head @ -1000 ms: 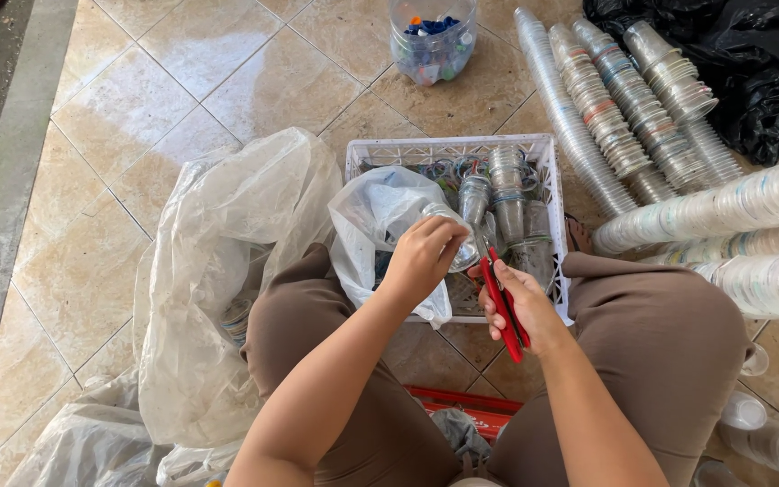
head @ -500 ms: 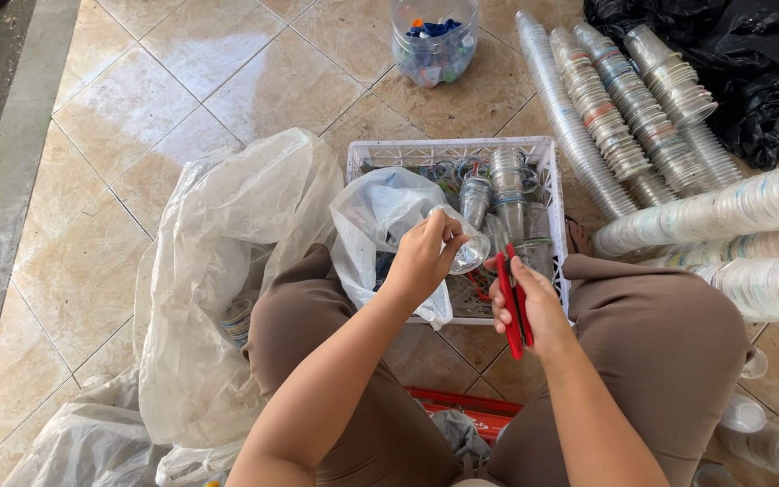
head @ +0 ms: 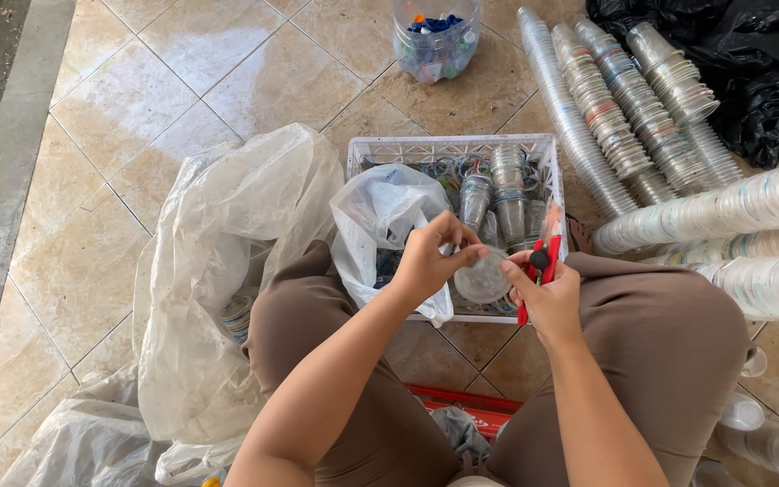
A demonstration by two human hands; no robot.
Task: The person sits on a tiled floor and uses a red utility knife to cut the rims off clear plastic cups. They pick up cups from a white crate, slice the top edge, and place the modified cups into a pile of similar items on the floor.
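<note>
At 9 o'clock of your lap a big clear plastic bag (head: 227, 271) sags open on the tile floor (head: 92, 135), w/ coloured rings dimly showing thru its side. Just right of it, a smaller clear bag (head: 380, 216) is draped over the near-left corner of the white crate (head: 448, 142), which sits at 12 o'clock btwn your knees and holds short stacks of clear cups plus loose rings.

Your left hand (head: 430, 266) is pinched narrow on the rim of a clear plastic cup (head: 482, 278), fingertips at its top edge. A sec ago that hand was higher, over the crate, w/ the cup barely visible; now the cup is down at the crate's near edge, mouth turned toward you, touching both hands. Looks like the rim work has begun.

Your right hand (head: 547, 302) is closed round red-handled cutters (head: 538, 271). Before, they hung down along your palm; now they point up, tip right at the cup's 3 o'clock rim. Can't tell if the blades are biting.

At 1–3 o'clock, long nested cup stacks (head: 624, 117) lie on the floor, black bags (head: 759, 81) beyond. A clear jar of caps (head: 435, 41) stands at 12, well apart.
</note>
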